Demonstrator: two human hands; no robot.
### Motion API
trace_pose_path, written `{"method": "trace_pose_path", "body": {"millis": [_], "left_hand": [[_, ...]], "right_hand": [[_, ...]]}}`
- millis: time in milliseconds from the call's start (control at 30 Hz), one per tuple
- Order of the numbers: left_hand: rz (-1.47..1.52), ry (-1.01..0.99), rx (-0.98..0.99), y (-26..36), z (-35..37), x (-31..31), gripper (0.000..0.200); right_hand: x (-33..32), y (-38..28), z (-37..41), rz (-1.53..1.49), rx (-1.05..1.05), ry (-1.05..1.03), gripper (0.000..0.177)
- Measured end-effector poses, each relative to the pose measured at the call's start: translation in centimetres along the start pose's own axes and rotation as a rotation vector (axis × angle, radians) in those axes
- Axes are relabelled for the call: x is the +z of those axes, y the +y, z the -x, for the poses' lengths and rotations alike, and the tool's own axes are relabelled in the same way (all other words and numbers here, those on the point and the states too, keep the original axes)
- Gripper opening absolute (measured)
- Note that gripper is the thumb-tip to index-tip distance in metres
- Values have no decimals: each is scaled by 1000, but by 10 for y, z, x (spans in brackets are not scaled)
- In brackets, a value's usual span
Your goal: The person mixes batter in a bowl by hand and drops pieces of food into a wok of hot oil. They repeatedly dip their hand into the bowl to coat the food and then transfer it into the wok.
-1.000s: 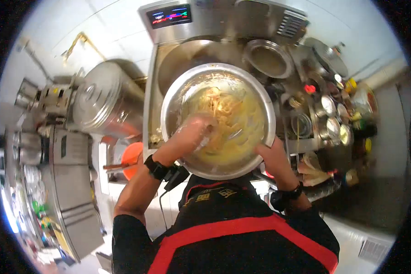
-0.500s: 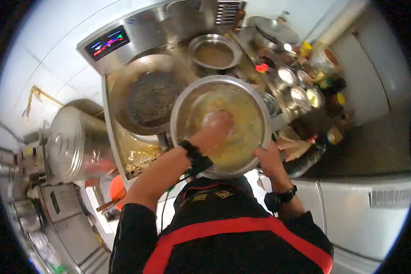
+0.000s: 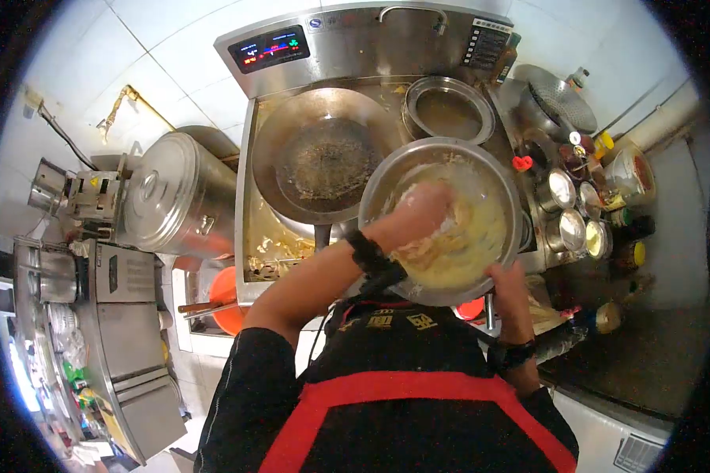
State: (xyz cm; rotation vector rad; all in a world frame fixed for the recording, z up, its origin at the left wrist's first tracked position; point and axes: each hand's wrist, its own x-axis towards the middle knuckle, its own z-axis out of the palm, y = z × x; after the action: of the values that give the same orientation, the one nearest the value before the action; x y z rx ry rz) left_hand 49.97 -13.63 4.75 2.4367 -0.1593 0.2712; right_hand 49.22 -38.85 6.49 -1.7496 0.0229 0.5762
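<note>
A large steel mixing bowl [image 3: 386,169] of pale yellow shredded food [image 3: 465,244] is held in front of my chest, to the right of the wok. My left hand [image 3: 418,213], in a thin clear glove, is plunged into the food inside the bowl. My right hand [image 3: 509,288] grips the bowl's near right rim from below. A black band sits on each wrist.
An empty, greasy wok [image 3: 323,158] sits in the steel cooker, with a small steel pot [image 3: 448,106] behind it. Several seasoning tins [image 3: 572,209] and bottles stand at the right. A big lidded steel drum [image 3: 170,193] stands at the left, an orange bucket [image 3: 227,292] below.
The bowl has shifted from over the wok to its right side, uncovering the wok. My left hand keeps working through the food; my right hand stays on the rim.
</note>
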Motion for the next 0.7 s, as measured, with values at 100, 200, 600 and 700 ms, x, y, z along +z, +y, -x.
{"method": "trace_pose_path", "body": {"millis": [100, 200, 600, 700], "left_hand": [[25, 67, 58, -13, -2, -43, 11], [176, 215, 139, -25, 7, -90, 12], [-540, -152, -327, -223, 94, -85, 14], [-556, -137, -373, -233, 104, -84, 14]], "right_hand": [[1, 3, -12, -170, -29, -2, 38], [-7, 16, -28, -41, -120, -60, 46], [-5, 18, -31, -185, -11, 14, 39], [-13, 23, -32, -99, 42, 49, 39]]}}
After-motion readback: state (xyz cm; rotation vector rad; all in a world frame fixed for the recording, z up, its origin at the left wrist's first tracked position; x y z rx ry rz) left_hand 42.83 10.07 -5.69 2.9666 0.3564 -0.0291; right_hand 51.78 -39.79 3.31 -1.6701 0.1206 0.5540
